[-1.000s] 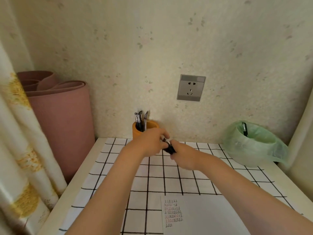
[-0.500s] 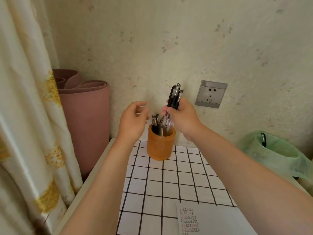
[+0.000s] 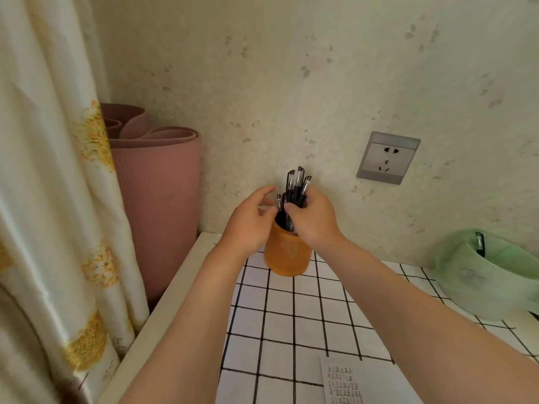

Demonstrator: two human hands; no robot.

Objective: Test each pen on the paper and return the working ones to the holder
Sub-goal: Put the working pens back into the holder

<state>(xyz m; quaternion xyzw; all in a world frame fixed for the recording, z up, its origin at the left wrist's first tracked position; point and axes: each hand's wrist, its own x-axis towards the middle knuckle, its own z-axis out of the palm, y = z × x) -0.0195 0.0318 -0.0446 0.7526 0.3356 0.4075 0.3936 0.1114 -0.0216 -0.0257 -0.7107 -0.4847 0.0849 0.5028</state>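
An orange pen holder (image 3: 287, 255) stands on the checked tablecloth near the wall. My right hand (image 3: 313, 218) grips a bunch of black pens (image 3: 297, 185) whose lower ends sit inside the holder, their capped tops sticking up above my fingers. My left hand (image 3: 250, 221) hovers at the holder's left rim with fingers loosely spread, and I cannot tell whether it touches a short pen there. A sheet of paper (image 3: 364, 383) with rows of scribbles lies at the bottom right.
A green plastic-lined bin (image 3: 490, 275) with one black pen (image 3: 479, 243) in it sits at the right. A rolled pink mat (image 3: 157, 193) and a curtain (image 3: 52, 199) stand left of the table edge (image 3: 163, 301). A wall socket (image 3: 386, 157) is behind.
My right hand carried the pens from mid-table up to the holder and lowered them into it. My left hand followed to the holder's rim. The view shifted left and closer.
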